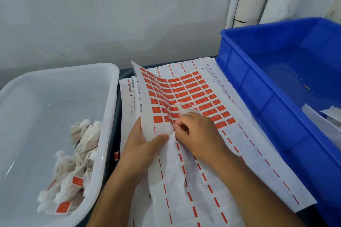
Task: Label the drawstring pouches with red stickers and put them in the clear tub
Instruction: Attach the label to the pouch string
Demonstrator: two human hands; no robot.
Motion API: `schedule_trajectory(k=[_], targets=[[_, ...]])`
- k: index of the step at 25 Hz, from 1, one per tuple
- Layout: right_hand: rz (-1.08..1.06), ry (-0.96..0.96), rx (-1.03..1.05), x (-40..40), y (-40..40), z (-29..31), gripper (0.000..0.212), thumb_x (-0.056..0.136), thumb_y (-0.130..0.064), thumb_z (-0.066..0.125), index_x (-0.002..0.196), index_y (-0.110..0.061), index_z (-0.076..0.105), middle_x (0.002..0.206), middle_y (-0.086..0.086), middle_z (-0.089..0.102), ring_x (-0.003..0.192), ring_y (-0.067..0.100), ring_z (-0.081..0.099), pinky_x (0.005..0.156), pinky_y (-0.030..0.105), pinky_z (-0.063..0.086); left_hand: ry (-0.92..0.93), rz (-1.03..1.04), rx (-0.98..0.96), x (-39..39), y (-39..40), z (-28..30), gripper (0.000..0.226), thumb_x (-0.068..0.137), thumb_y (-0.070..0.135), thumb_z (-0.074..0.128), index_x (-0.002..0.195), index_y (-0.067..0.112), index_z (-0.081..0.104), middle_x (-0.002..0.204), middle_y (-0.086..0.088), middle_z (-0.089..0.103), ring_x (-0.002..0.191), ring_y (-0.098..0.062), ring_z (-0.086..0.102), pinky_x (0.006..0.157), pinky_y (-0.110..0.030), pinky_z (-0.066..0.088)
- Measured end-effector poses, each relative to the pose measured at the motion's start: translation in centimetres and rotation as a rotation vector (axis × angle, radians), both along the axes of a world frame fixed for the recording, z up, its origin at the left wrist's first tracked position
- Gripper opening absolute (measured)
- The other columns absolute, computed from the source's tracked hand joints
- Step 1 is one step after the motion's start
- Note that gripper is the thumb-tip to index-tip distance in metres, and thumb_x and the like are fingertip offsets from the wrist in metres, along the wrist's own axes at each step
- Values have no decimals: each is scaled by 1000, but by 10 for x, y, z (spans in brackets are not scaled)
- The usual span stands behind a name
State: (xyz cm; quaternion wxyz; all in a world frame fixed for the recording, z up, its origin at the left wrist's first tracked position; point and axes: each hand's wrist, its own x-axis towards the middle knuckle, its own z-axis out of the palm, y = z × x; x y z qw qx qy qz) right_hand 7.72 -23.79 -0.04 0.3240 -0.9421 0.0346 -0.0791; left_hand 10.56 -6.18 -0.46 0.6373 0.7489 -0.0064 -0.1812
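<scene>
both curled: left hand [145, 142] on sticker sheet [186, 94], right hand [197, 131] around pouch [181, 109]

I count one clear plastic tub [110, 97], one blue plastic crate [258, 88] right of it, and two labelled white fabric pouches [73, 186] inside the tub.

Both forearms were bare, with no sleeves showing; the left hand [145, 143] and right hand [199, 134] wore nothing.
</scene>
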Motion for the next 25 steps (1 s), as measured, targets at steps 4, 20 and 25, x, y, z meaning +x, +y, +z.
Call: schedule_trajectory(k=[4, 20, 25], targets=[[-10, 20, 68, 0, -3, 2, 10, 98, -43, 61, 95, -35, 67, 90, -22, 64, 74, 2, 58, 68, 1, 36, 41, 13, -51, 0, 0, 2, 46, 84, 35, 81, 119, 49, 55, 104, 16, 75, 91, -16, 76, 72, -42, 64], [76, 77, 72, -6, -8, 8, 15, 92, -48, 69, 98, -35, 75, 81, -29, 59, 69, -3, 61, 61, -1, 32, 26, -89, -81, -6, -3, 5, 43, 87, 33, 78, 123, 44, 58, 108, 7, 76, 92, -24, 77, 78, -51, 63], [67, 41, 66, -5, -8, 8, 8, 95, -44, 65, 89, -40, 66, 82, -26, 60, 71, -1, 61, 66, 3, 34, 21, -108, -80, -6, -3, 8, 43, 87, 32, 78, 123, 44, 58, 108, 7, 76, 93, -24, 77, 78, -51, 63]])
